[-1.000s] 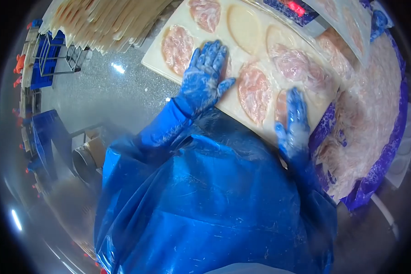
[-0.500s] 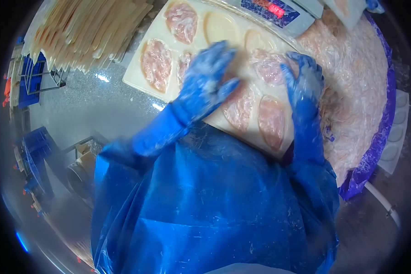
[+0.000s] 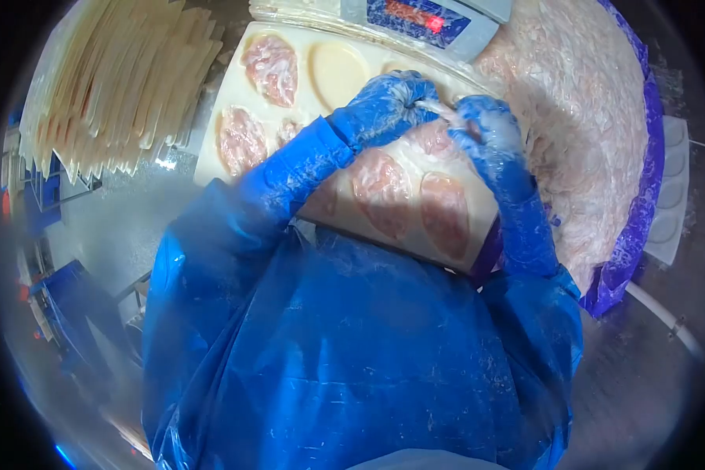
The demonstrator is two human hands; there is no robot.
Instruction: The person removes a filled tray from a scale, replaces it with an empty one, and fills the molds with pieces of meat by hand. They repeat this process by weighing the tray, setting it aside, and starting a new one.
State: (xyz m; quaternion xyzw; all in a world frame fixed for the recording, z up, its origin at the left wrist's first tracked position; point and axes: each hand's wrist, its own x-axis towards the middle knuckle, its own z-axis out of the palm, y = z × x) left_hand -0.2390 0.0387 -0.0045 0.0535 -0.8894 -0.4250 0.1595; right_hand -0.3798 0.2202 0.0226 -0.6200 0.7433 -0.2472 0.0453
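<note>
Both hands wear blue gloves smeared with pale residue. My left hand (image 3: 392, 102) is closed on one end of a thin strip of pale meat (image 3: 440, 110), above the upper right part of a cream tray (image 3: 321, 47). My right hand (image 3: 486, 133) is closed at the strip's other end, just to the right. Several oval hollows of the tray hold flat pink meat pieces, among them one (image 3: 445, 213) at the lower right and one (image 3: 272, 70) at the upper left. An oval hollow (image 3: 337, 72) near the top holds no meat. My left forearm hides part of the tray.
A large heap of pale meat (image 3: 587, 133) lies at the right, edged by purple plastic (image 3: 648, 180). A scale with a red display (image 3: 423, 17) stands behind the tray. Stacked cream trays (image 3: 117, 86) are at the upper left; another tray (image 3: 670, 196) lies far right.
My left hand has moved right and closed, and my right hand has curled in towards it. A pale strip now shows between them. The whole view has shifted slightly.
</note>
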